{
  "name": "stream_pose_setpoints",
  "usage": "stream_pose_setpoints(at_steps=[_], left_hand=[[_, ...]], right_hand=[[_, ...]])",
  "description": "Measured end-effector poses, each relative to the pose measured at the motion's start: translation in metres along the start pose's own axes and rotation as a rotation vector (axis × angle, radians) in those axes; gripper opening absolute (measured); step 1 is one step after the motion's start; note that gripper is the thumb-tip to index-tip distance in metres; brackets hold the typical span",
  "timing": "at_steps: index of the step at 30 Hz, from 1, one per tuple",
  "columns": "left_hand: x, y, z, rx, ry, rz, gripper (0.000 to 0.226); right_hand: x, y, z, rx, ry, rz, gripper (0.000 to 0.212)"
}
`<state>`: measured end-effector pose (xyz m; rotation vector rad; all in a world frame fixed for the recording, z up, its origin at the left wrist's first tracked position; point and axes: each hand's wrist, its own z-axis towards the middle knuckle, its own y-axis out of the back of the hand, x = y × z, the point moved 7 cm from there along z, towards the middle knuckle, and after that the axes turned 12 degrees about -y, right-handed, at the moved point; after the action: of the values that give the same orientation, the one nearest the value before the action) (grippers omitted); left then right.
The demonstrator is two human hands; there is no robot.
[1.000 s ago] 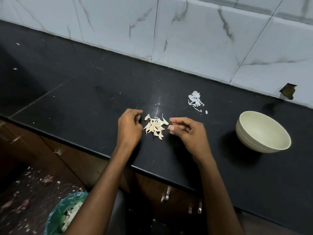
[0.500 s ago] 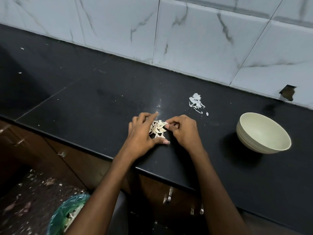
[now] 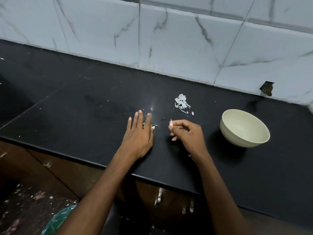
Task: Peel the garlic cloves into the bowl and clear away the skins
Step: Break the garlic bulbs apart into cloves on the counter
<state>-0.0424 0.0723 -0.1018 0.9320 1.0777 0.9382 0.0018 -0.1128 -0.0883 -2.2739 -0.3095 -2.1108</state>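
Fingers of the left hand (image 3: pixel 138 134) lie flat, mostly hiding garlic skins (image 3: pixel 153 127); right hand (image 3: pixel 186 133) pinches perhaps one skin.

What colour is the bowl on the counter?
The bowl is pale cream with a slight green tint, seen in the head view.

Black counter (image 3: pixel 84 106), pale-green bowl (image 3: pixel 245 138)

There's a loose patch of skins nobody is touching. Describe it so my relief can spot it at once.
Start at the black countertop below the marbled wall tiles and find the pale bowl on the right. Left of the bowl and farther back lies a small scatter of white skin flakes. Unlike the pieces under the left hand, it lies uncovered, beyond both hands.
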Motion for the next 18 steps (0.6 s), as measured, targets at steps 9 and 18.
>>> stream_pose_setpoints(at_steps=[9, 18], left_hand=[[-0.007, -0.013, 0.031, 0.013, -0.093, 0.051, 0.055], [-0.024, 0.012, 0.042, -0.146, -0.082, 0.091, 0.072]], right_hand=[[-0.004, 0.005, -0.002, 0.046, -0.024, 0.041, 0.012], [0.003, 0.020, -0.003, 0.088, 0.006, 0.200, 0.013]])
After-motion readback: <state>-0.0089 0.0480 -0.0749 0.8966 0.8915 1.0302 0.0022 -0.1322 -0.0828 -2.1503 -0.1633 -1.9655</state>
